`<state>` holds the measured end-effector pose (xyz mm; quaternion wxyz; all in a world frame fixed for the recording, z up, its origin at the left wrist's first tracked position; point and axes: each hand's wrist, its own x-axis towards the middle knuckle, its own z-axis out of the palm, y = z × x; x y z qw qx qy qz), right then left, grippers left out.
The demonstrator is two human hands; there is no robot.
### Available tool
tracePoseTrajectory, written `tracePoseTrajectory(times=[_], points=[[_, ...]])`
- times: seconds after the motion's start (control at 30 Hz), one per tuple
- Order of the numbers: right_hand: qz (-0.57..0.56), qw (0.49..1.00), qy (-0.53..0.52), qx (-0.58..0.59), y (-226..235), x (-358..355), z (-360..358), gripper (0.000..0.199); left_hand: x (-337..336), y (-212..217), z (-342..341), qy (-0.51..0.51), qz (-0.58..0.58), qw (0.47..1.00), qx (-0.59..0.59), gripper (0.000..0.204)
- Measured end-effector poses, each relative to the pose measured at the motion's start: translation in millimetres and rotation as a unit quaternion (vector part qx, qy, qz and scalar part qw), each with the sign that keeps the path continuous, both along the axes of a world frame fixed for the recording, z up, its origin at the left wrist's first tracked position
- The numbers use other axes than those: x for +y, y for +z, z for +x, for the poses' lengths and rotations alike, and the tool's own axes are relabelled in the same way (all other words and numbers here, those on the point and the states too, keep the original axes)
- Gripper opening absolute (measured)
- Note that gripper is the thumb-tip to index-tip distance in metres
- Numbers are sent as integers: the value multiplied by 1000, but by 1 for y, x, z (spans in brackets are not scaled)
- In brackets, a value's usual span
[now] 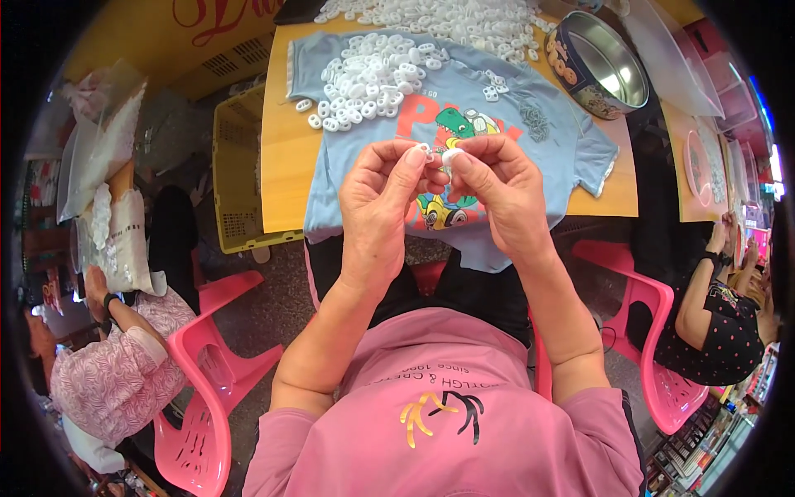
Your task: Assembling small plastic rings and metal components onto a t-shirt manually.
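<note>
Above a light blue printed T-shirt spread on the table, both my hands meet with fingertips pinched. My left hand holds a small white plastic piece between thumb and forefinger. Close beside it, my right hand pinches another white plastic piece. Whether the two pieces touch is hard to see. On the shirt beyond my left hand lies a heap of white oval pieces with holes. A few white pieces sit apart, near a small pile of thin grey metal bits.
A larger spread of white pieces covers the wooden table's far edge. A round metal tin stands at the far right. Beside me are a yellow crate and pink chairs. People sit at both sides.
</note>
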<state>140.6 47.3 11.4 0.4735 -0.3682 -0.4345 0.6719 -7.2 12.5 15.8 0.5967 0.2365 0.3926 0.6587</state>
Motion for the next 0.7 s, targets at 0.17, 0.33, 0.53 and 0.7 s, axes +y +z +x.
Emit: tracePoseTrajectory(times=[0.17,0.33,0.53,0.7], points=[[59,995,-2,-81,5,-12,3,19,0,-1,-1,-16,12,1000,-16,15],[15,997,-15,-69,19,-7,2,18,-1,-4,2,-3,4,1000,18,14],[-87,995,1,45,18,-1,-2,21,-2,-7,2,5,19,999,46,15],[-69,998,-3,14,17,-3,-4,22,-3,-5,3,8,28,998,54,14]])
